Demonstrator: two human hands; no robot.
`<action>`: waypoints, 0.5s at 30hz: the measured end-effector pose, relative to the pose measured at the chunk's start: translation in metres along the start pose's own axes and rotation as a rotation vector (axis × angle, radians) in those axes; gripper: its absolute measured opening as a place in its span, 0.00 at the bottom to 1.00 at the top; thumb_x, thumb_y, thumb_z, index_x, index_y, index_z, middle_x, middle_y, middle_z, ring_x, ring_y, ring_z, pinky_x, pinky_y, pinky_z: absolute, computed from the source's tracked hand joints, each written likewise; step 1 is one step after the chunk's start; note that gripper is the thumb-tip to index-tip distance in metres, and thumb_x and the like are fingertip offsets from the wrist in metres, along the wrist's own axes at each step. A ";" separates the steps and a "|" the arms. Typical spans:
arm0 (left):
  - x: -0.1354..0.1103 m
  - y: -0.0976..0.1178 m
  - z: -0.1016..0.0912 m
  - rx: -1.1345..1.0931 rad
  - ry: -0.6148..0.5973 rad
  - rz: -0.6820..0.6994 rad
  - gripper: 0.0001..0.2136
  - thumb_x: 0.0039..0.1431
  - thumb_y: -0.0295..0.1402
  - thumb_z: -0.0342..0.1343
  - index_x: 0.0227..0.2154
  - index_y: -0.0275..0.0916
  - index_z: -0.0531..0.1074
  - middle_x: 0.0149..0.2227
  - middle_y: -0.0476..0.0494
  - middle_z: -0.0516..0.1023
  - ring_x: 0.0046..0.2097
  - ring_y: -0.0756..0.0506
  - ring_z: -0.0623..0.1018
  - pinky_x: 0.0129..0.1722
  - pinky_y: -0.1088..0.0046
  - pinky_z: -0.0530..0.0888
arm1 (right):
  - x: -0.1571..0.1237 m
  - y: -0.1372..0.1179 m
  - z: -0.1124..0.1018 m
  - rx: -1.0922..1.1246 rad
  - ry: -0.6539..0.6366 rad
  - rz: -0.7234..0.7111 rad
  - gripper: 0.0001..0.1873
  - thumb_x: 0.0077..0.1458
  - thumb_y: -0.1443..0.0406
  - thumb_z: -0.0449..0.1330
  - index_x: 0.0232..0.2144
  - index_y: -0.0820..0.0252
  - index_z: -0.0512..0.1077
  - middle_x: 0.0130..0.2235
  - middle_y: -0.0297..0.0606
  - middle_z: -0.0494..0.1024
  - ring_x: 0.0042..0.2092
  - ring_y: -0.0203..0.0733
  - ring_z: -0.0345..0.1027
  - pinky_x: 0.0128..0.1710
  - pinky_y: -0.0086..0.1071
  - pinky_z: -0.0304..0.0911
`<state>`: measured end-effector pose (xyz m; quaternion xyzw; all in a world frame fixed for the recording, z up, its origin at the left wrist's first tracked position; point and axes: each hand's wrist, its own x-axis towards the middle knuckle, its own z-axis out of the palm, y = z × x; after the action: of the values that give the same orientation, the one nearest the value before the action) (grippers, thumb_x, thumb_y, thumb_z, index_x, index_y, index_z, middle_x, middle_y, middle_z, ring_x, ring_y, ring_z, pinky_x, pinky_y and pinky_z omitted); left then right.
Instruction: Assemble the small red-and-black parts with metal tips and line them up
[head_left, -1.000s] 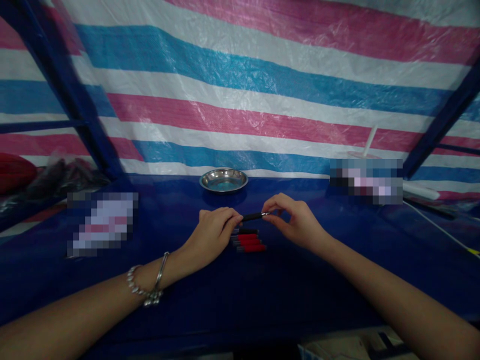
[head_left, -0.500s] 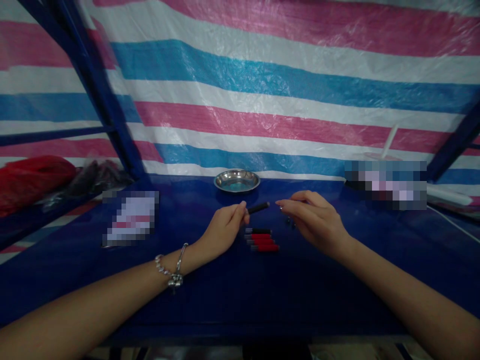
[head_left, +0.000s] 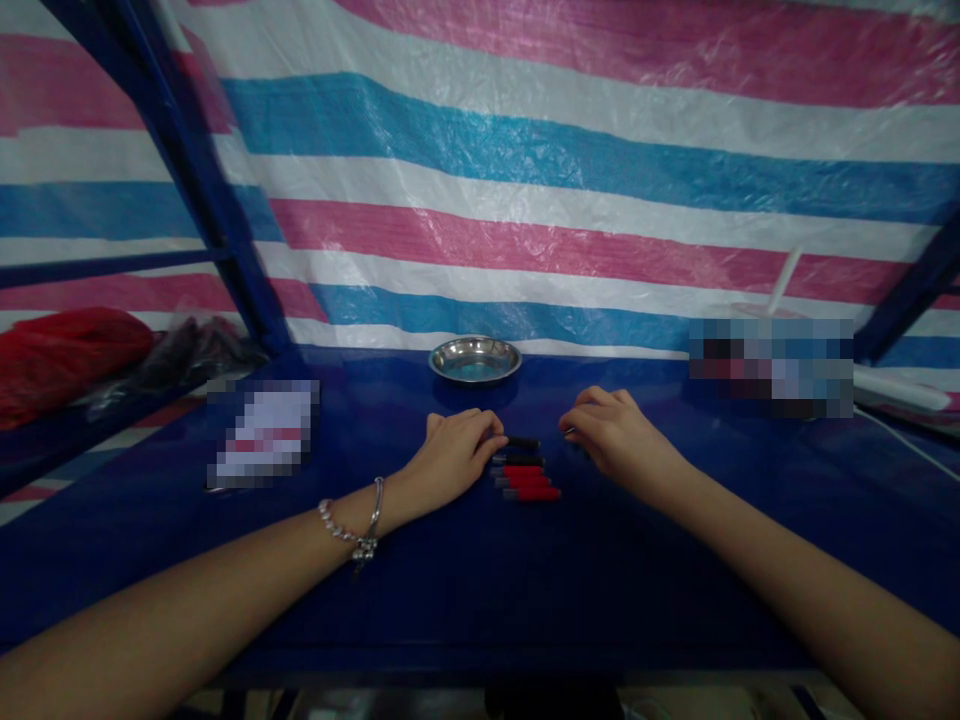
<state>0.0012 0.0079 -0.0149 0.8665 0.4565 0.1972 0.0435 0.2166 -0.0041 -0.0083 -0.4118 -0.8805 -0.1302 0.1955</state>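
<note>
Black tube [head_left: 523,444]: lies crosswise near the middle of the desk [head_left: 465,585], farthest back in a short row, its left end covered by fingertips.
Left hand [head_left: 456,452]: palm down, fingers pinching the left end of that black tube.
Left wrist: a beaded bracelet [head_left: 336,522] and a silvery bangle [head_left: 377,505].
Right hand [head_left: 622,440]: near the tube's right end but apart from it, fingers curled with tips drawn in; a small glint shows at the tips, and I cannot tell whether they grip anything.
Second black tube [head_left: 523,460]: just in front of the first, roughly parallel.
Red tubes [head_left: 536,494]: side by side in front of the black pair, the nearest set slightly farther right.
Metal dish [head_left: 475,364]: shallow and shiny, behind the row, near the back edge of the desk.
Backdrop: striped sheet [head_left: 525,235] in pink, white and blue, behind the desk.
Far left: red bag [head_left: 75,355] beside dark plastic-wrapped things [head_left: 199,345].
Right side: white cable [head_left: 911,447]; the pixelated patch there hides its contents.
</note>
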 end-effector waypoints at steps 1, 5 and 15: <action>0.000 0.001 0.000 -0.001 -0.005 0.010 0.07 0.58 0.33 0.45 0.32 0.37 0.67 0.31 0.50 0.71 0.36 0.47 0.70 0.33 0.70 0.57 | 0.000 -0.002 0.000 -0.034 -0.018 -0.015 0.07 0.52 0.72 0.52 0.30 0.62 0.70 0.32 0.43 0.74 0.41 0.45 0.61 0.35 0.37 0.51; 0.000 0.004 -0.003 0.007 0.031 0.043 0.10 0.61 0.33 0.40 0.34 0.37 0.66 0.31 0.49 0.71 0.36 0.47 0.70 0.33 0.70 0.56 | 0.000 -0.005 0.001 -0.109 -0.041 -0.032 0.07 0.50 0.72 0.53 0.31 0.63 0.70 0.39 0.47 0.72 0.46 0.49 0.56 0.36 0.38 0.50; -0.019 0.036 -0.020 0.168 -0.068 0.488 0.06 0.56 0.34 0.49 0.33 0.37 0.67 0.35 0.45 0.70 0.36 0.46 0.66 0.34 0.69 0.55 | 0.001 0.003 -0.007 0.257 0.041 0.108 0.06 0.52 0.66 0.54 0.32 0.61 0.70 0.36 0.39 0.73 0.41 0.42 0.59 0.39 0.37 0.52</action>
<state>0.0116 -0.0304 0.0069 0.9576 0.2472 0.1341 -0.0621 0.2202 -0.0044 -0.0019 -0.4277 -0.8622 -0.0140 0.2711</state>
